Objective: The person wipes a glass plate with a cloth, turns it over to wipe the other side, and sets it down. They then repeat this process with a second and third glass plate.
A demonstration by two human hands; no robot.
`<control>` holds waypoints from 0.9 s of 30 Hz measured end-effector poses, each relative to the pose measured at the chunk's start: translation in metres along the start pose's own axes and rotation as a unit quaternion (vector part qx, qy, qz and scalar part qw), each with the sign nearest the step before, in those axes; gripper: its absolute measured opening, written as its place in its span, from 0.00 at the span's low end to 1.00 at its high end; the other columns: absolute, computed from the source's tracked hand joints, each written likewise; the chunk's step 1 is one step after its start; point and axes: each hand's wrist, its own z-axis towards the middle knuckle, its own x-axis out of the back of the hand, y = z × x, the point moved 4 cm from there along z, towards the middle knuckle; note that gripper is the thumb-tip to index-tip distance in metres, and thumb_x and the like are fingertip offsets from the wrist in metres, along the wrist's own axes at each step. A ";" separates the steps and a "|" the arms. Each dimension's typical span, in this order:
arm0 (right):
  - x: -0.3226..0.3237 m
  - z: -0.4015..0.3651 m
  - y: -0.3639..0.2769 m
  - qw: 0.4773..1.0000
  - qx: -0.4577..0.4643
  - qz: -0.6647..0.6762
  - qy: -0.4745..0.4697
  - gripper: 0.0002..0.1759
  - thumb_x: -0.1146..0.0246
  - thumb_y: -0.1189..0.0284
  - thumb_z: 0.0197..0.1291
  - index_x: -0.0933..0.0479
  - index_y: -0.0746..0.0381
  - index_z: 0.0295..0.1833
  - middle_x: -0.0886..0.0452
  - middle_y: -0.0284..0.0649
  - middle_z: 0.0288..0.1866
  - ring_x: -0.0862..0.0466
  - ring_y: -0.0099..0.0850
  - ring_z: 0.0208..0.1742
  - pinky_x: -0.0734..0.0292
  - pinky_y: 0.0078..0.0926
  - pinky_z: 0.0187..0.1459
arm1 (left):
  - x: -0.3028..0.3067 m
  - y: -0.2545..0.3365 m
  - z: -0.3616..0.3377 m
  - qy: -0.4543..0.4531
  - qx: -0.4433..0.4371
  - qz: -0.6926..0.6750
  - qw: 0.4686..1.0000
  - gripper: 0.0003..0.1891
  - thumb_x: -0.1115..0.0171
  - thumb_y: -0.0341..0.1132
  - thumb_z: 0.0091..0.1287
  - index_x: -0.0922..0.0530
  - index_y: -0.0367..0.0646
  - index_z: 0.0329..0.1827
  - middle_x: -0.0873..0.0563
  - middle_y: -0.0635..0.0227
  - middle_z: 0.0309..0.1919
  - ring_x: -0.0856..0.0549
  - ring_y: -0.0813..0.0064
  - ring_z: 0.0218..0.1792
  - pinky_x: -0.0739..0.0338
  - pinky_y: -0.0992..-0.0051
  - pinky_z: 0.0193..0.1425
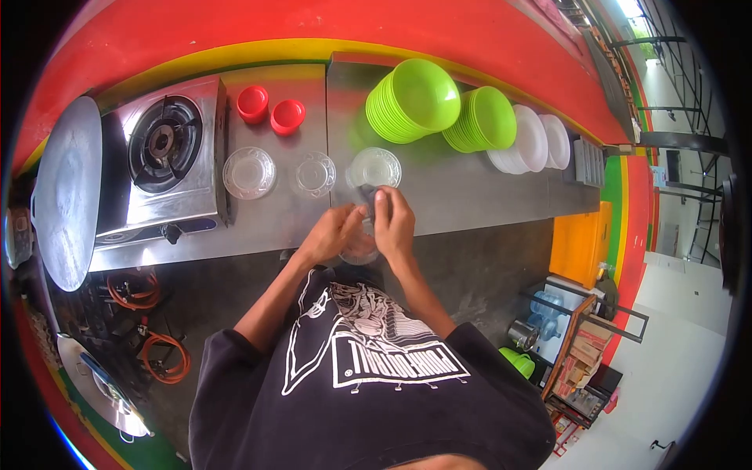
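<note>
Near the front edge of the steel counter [470, 205], my left hand [335, 231] and my right hand [393, 223] are close together. My right hand's fingers pinch a dark cloth [366, 191]. A clear glass dish [359, 249] hangs below and between the hands, with my left hand's closed fingers at its side; its upper part is hidden. Just beyond the hands, a stack of clear glass plates [376, 166] rests on the counter. Two more clear glass plate stacks, one in the middle [315, 174] and one at left [250, 172], sit beside it.
Red bowls [287, 116] stand behind the plates. Tall lime-green bowl stacks [423, 94] and white bowls [523, 141] line the back right. A gas stove [164, 141] and a large metal lid [69, 196] are at left. A shelf with boxes [583, 352] stands at lower right.
</note>
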 end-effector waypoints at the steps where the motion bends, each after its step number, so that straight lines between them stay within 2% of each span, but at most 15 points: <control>1: 0.000 -0.002 -0.005 0.998 -0.027 -0.001 -0.053 0.13 0.41 0.67 0.74 0.20 0.66 0.48 0.14 0.53 0.40 0.13 0.53 0.44 0.21 0.42 0.42 | -0.002 0.002 0.001 -0.019 -0.009 -0.005 1.000 0.24 0.51 0.49 0.83 0.24 0.30 0.46 0.12 0.54 0.30 0.11 0.73 0.31 0.15 0.74 0.33; 3: 0.000 0.000 0.010 0.991 -0.084 0.032 -0.096 0.13 0.41 0.67 0.74 0.20 0.66 0.48 0.15 0.54 0.38 0.13 0.53 0.43 0.21 0.42 0.42 | -0.010 0.004 0.002 -0.058 -0.027 -0.016 0.998 0.25 0.51 0.49 0.83 0.24 0.29 0.48 0.11 0.52 0.32 0.10 0.69 0.30 0.15 0.74 0.32; 4: -0.001 -0.001 0.018 0.985 -0.114 0.049 -0.118 0.13 0.41 0.67 0.74 0.20 0.66 0.48 0.15 0.54 0.36 0.13 0.53 0.43 0.21 0.42 0.41 | -0.014 -0.002 0.003 -0.055 0.006 -0.059 0.997 0.24 0.52 0.48 0.83 0.24 0.29 0.49 0.11 0.52 0.34 0.09 0.68 0.33 0.14 0.73 0.35; 6: 0.006 0.002 0.032 0.988 -0.140 0.048 -0.053 0.17 0.44 0.64 0.77 0.21 0.68 0.45 0.17 0.51 0.32 0.16 0.43 0.36 0.24 0.38 0.39 | -0.027 -0.014 0.003 -0.045 0.076 -0.144 0.986 0.24 0.53 0.47 0.84 0.23 0.29 0.51 0.10 0.51 0.39 0.08 0.67 0.37 0.12 0.72 0.41; 8: 0.016 0.004 0.054 0.980 -0.190 0.055 0.018 0.20 0.46 0.62 0.78 0.22 0.69 0.42 0.20 0.47 0.28 0.21 0.36 0.31 0.26 0.35 0.38 | -0.041 -0.014 0.001 0.011 0.037 -0.263 0.964 0.24 0.55 0.47 0.84 0.23 0.30 0.53 0.11 0.52 0.44 0.09 0.67 0.43 0.13 0.70 0.47; 9: 0.019 0.002 0.069 0.967 -0.240 0.081 0.023 0.23 0.49 0.60 0.80 0.24 0.70 0.39 0.26 0.39 0.26 0.31 0.28 0.30 0.30 0.33 0.37 | -0.046 -0.016 -0.001 0.042 0.017 -0.322 0.946 0.24 0.55 0.47 0.85 0.23 0.31 0.54 0.11 0.53 0.47 0.09 0.68 0.46 0.14 0.70 0.50; 12: 0.023 -0.005 0.075 0.970 -0.227 0.073 0.052 0.23 0.48 0.60 0.80 0.25 0.70 0.37 0.29 0.36 0.26 0.33 0.27 0.30 0.32 0.32 0.37 | -0.054 -0.043 0.004 0.040 -0.009 -0.195 0.980 0.23 0.56 0.48 0.85 0.26 0.33 0.60 0.13 0.50 0.57 0.12 0.61 0.55 0.17 0.65 0.61; 15: 0.020 -0.016 0.090 0.948 -0.293 0.121 0.004 0.23 0.47 0.59 0.79 0.24 0.70 0.39 0.25 0.37 0.27 0.29 0.26 0.32 0.30 0.30 0.38 | -0.046 -0.042 0.010 0.024 0.061 -0.240 0.969 0.23 0.57 0.47 0.85 0.26 0.33 0.61 0.13 0.51 0.56 0.12 0.61 0.55 0.18 0.65 0.62; 18: 0.024 -0.013 0.087 0.963 -0.250 0.058 0.086 0.23 0.44 0.57 0.77 0.22 0.70 0.43 0.21 0.38 0.30 0.25 0.25 0.33 0.29 0.27 0.38 | -0.040 -0.039 0.018 0.022 0.065 -0.210 0.975 0.23 0.56 0.47 0.85 0.24 0.32 0.60 0.12 0.53 0.55 0.13 0.65 0.56 0.19 0.67 0.61; 21: 0.035 -0.012 0.119 0.950 -0.304 0.026 0.068 0.23 0.39 0.55 0.74 0.19 0.68 0.47 0.16 0.37 0.34 0.20 0.25 0.33 0.26 0.26 0.37 | -0.041 -0.048 0.027 0.029 -0.006 -0.087 0.996 0.22 0.53 0.47 0.84 0.20 0.34 0.54 0.12 0.67 0.46 0.15 0.78 0.46 0.22 0.77 0.49; 22: 0.037 -0.016 0.131 0.909 -0.400 0.117 0.008 0.22 0.38 0.55 0.73 0.18 0.67 0.47 0.16 0.37 0.35 0.19 0.25 0.33 0.25 0.27 0.36 | -0.043 -0.046 0.027 0.019 0.005 -0.053 0.998 0.21 0.52 0.46 0.84 0.20 0.35 0.54 0.11 0.65 0.48 0.14 0.74 0.49 0.21 0.75 0.51; 24: 0.039 -0.023 0.146 0.768 -0.557 0.297 -0.110 0.21 0.35 0.56 0.70 0.18 0.65 0.48 0.15 0.37 0.36 0.18 0.26 0.33 0.23 0.28 0.36 | -0.045 -0.036 0.027 0.001 0.025 0.017 1.000 0.19 0.50 0.45 0.83 0.20 0.36 0.54 0.11 0.62 0.53 0.12 0.67 0.54 0.20 0.70 0.54; 25: 0.035 -0.027 0.152 0.714 -0.572 0.382 -0.131 0.21 0.33 0.57 0.68 0.18 0.65 0.53 0.13 0.39 0.42 0.14 0.28 0.40 0.18 0.29 0.40 | -0.048 -0.025 0.028 -0.023 -0.010 0.036 0.999 0.18 0.50 0.44 0.83 0.19 0.37 0.55 0.12 0.59 0.56 0.15 0.63 0.59 0.23 0.68 0.59; 27: 0.042 -0.027 0.156 0.697 -0.562 0.407 -0.181 0.24 0.31 0.58 0.66 0.20 0.66 0.57 0.13 0.41 0.46 0.13 0.29 0.43 0.16 0.29 0.43 | -0.058 -0.003 0.032 -0.067 -0.083 0.077 0.991 0.17 0.49 0.41 0.82 0.18 0.37 0.56 0.15 0.53 0.61 0.20 0.56 0.68 0.28 0.64 0.71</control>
